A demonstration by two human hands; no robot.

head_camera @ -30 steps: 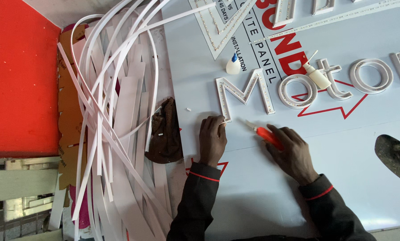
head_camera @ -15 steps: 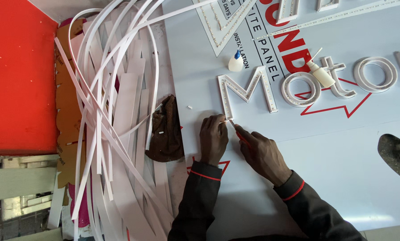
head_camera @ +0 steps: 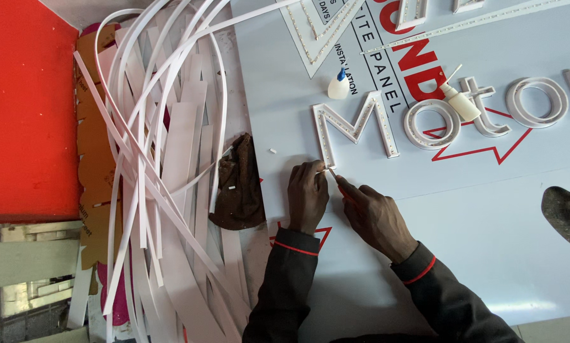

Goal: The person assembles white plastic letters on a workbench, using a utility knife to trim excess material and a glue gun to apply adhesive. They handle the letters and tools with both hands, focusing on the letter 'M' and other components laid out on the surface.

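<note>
My left hand [head_camera: 307, 195] rests on the white sign panel [head_camera: 488, 209], fingertips pressed against the bottom of the left leg of a raised white letter M [head_camera: 353, 130]. My right hand [head_camera: 373, 215] is closed on a red-handled tool [head_camera: 342, 187], mostly hidden in the fist; its thin tip touches the foot of the M beside my left fingers. More raised white letters [head_camera: 482, 114] follow to the right.
Two small white glue bottles lie on the panel, one blue-capped [head_camera: 338, 86], one beside the letters [head_camera: 460, 101]. A tangle of white plastic strips [head_camera: 151, 165] and a dark brown rag [head_camera: 237, 184] lie left. A red surface [head_camera: 24, 108] fills the far left.
My right hand has moved left with the red-handled tool, from the panel below the M to its left foot. My left hand has shifted up slightly to that foot.
</note>
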